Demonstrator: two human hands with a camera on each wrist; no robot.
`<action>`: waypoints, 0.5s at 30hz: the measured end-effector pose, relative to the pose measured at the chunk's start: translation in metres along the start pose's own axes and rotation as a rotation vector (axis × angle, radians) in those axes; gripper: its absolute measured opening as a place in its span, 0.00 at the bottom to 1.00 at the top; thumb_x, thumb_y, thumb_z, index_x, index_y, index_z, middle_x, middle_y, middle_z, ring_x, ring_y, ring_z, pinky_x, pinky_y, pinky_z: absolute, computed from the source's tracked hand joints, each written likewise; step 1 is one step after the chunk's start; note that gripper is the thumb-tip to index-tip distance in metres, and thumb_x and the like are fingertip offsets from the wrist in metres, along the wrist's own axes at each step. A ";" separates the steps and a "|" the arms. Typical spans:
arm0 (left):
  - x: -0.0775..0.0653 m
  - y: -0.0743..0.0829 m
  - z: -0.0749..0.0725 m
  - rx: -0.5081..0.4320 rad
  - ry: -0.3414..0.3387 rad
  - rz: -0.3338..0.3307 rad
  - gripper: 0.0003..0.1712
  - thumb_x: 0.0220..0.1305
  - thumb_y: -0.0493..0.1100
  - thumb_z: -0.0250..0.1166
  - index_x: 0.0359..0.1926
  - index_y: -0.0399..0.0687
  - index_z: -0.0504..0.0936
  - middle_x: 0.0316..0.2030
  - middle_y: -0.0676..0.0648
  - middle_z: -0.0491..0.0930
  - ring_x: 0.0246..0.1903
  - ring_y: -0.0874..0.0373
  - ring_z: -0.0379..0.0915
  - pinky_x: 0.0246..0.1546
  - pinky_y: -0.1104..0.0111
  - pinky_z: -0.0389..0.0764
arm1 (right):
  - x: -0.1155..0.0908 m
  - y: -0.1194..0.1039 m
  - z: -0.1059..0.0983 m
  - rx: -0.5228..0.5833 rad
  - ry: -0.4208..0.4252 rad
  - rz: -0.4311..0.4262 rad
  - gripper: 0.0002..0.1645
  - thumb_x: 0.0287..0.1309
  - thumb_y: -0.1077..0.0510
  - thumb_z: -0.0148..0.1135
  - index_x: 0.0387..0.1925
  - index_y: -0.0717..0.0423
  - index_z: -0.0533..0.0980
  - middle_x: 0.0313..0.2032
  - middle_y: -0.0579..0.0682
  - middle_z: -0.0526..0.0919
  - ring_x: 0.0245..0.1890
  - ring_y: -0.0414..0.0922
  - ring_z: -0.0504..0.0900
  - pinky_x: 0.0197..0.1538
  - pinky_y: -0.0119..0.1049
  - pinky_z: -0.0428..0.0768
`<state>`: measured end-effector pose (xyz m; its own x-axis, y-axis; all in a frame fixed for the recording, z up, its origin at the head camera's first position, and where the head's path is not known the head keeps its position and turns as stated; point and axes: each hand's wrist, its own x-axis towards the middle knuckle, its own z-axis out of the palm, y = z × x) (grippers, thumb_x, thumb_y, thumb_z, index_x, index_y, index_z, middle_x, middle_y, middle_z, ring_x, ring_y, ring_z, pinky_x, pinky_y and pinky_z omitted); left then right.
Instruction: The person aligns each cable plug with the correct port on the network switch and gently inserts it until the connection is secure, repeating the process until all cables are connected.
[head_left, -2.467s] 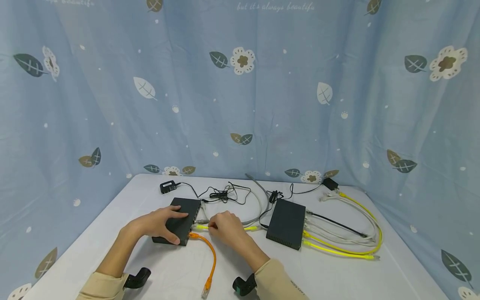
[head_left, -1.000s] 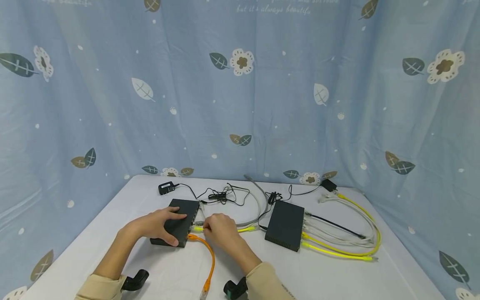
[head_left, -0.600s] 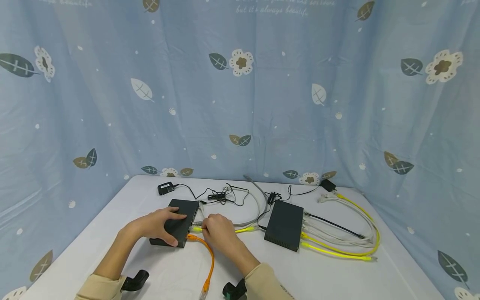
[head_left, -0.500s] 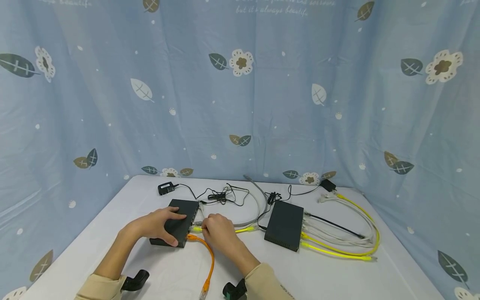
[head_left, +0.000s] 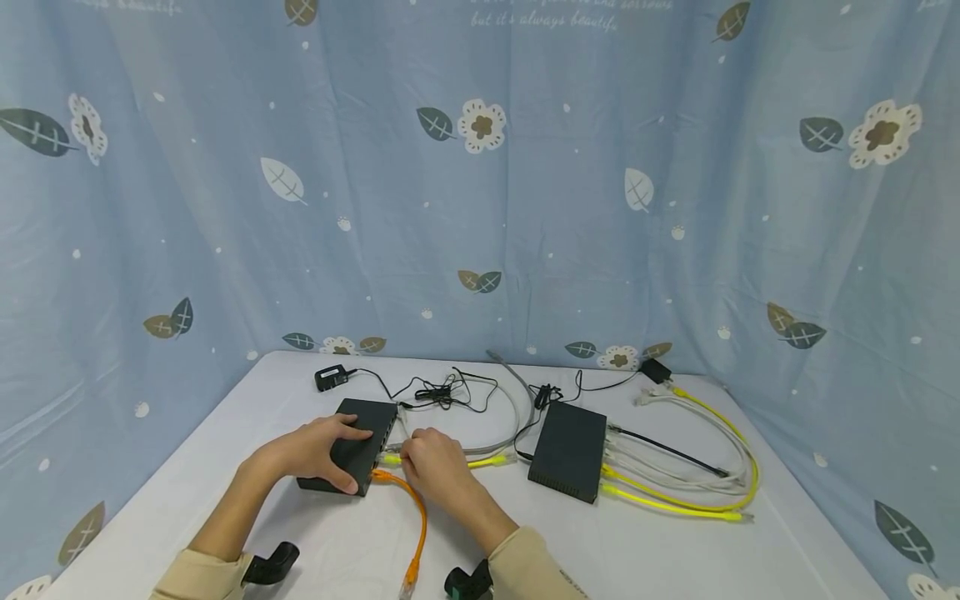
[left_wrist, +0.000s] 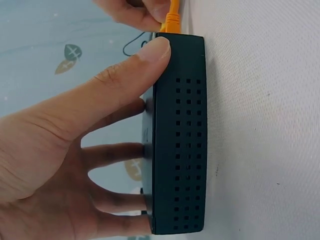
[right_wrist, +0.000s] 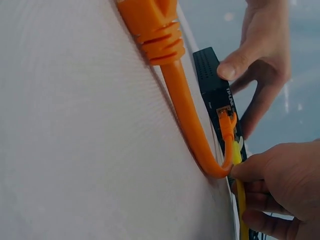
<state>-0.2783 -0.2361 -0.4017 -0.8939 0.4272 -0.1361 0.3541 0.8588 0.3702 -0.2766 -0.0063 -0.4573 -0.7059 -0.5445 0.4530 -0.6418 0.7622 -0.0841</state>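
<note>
My left hand (head_left: 318,446) rests on a black network switch (head_left: 356,454) with its fingers spread over the top. In the left wrist view, the thumb presses the top edge beside the vented side, near one corner. At the port side, my right hand (head_left: 438,467) pinches a yellow network cable (head_left: 489,461) close behind its plug; the right wrist view has that yellow plug (right_wrist: 236,150) right at the ports, partly hidden by the fingers. An orange network cable (right_wrist: 226,125) sits plugged into the end port beside it, its free plug (head_left: 411,575) lying toward the front edge.
A second black switch (head_left: 568,450) lies to the right, with white, yellow and black cables (head_left: 675,452) at its ports. Behind are a grey cable (head_left: 521,379), a bundled black power cord (head_left: 438,392) and two adapters, one at left (head_left: 330,377), one at right (head_left: 656,370).
My right hand has shifted slightly left along with the yellow cable, closer to the switch's ports. My left hand stays on the switch. The head view has also shifted slightly.
</note>
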 end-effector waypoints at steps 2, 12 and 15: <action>0.000 -0.002 0.001 0.000 0.004 0.002 0.50 0.36 0.59 0.82 0.64 0.50 0.77 0.69 0.29 0.62 0.66 0.25 0.58 0.57 0.34 0.68 | 0.000 -0.001 0.000 -0.011 0.004 -0.004 0.09 0.59 0.59 0.65 0.24 0.46 0.85 0.22 0.39 0.79 0.23 0.33 0.74 0.21 0.21 0.67; 0.000 0.000 0.001 0.017 0.014 0.011 0.49 0.36 0.60 0.82 0.63 0.51 0.78 0.68 0.30 0.64 0.66 0.26 0.59 0.57 0.34 0.68 | 0.000 -0.002 0.003 -0.041 0.015 -0.005 0.08 0.59 0.58 0.66 0.26 0.46 0.86 0.23 0.39 0.78 0.24 0.33 0.74 0.22 0.21 0.68; -0.001 0.001 0.001 0.024 0.016 0.018 0.49 0.36 0.60 0.82 0.63 0.51 0.78 0.68 0.29 0.65 0.65 0.26 0.60 0.57 0.34 0.68 | 0.000 -0.002 0.005 -0.046 0.022 -0.009 0.08 0.59 0.58 0.66 0.25 0.46 0.85 0.22 0.39 0.78 0.24 0.33 0.74 0.22 0.21 0.67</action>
<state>-0.2771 -0.2356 -0.4023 -0.8916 0.4380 -0.1148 0.3763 0.8578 0.3502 -0.2770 -0.0093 -0.4611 -0.6935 -0.5438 0.4726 -0.6330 0.7732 -0.0390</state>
